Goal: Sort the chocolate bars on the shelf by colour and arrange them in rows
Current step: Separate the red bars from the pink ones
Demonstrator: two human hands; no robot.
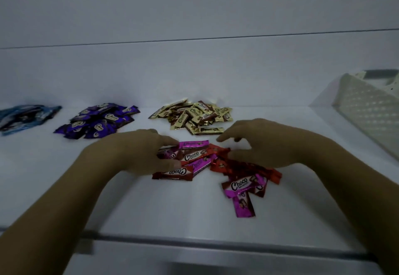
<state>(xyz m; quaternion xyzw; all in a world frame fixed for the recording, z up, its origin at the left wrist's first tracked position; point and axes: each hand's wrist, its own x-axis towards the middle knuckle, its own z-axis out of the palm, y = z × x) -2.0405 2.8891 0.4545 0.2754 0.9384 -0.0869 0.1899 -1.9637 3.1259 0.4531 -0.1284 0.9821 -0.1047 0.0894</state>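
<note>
On the white shelf (86, 188) lie three sorted heaps at the back: blue bars (26, 117) far left, purple bars (97, 120) beside them, gold bars (194, 116) in the middle. In front lies a mixed heap of pink bars (239, 195) and red bars (241, 166). My left hand (138, 151) is at the heap's left side, fingers curved over a pink bar (193, 144) and thumb on a red-brown bar (172, 173). My right hand (263, 145) hovers over the red bars with fingers bent; whether it holds one is hidden.
A cream perforated plastic basket (371, 110) stands at the right, tilted against the shelf's side. The shelf's back wall (194, 69) rises behind the heaps. A grey front edge (194, 242) runs along the bottom.
</note>
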